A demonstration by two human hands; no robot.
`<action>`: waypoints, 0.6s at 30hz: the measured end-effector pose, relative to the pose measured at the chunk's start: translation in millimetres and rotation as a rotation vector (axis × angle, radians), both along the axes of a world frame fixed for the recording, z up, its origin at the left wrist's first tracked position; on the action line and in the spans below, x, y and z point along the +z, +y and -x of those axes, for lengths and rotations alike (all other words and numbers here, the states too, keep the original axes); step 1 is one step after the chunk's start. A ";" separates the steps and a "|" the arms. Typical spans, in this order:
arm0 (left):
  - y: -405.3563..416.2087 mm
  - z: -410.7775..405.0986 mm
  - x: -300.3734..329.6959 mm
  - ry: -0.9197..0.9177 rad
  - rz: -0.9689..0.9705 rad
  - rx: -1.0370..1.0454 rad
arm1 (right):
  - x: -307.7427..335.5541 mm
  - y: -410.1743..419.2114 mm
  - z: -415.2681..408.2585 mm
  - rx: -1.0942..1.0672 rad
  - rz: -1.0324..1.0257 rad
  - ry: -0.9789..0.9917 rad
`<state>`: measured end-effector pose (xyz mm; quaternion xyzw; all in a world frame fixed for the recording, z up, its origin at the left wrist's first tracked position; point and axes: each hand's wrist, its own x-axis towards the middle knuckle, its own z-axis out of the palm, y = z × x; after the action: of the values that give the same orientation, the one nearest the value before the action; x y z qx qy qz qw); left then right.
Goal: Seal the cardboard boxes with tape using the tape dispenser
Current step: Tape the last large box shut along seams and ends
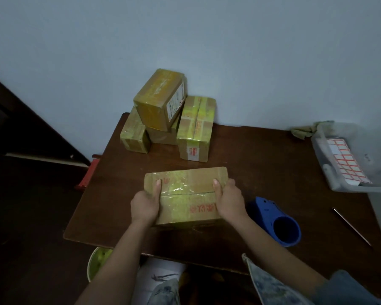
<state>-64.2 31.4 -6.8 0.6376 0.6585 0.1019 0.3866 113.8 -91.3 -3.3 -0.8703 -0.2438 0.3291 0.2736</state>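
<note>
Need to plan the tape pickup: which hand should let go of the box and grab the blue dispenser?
Right. The right hand grips the box on the side where the blue tape dispenser lies on the table; the left hand would probably have to cross over the box.

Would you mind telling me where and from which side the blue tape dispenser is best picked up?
Probably the narrow handle end of the tape dispenser, which points away from the person, toward the box. It lies on its side on the table just right of the right hand, so that hand could come from above and wrap the handle. The wide round end looks too bulky to grip.
</note>
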 end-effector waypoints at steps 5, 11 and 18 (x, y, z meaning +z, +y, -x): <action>0.6 5.3 3.1 -0.184 0.088 -0.052 | 0.0 -3.9 -7.4 0.063 -0.015 -0.049; 1.4 11.3 5.2 -0.355 0.317 -0.012 | -6.2 -9.1 -8.0 -0.084 -0.225 0.288; 8.0 8.4 10.1 -0.443 0.565 0.091 | -1.0 -10.0 -11.8 -0.109 -0.226 0.464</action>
<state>-72.6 39.4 3.3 0.4380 0.5886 0.0688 0.6760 125.6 -101.3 -4.4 -0.7473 -0.1627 0.4753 0.4349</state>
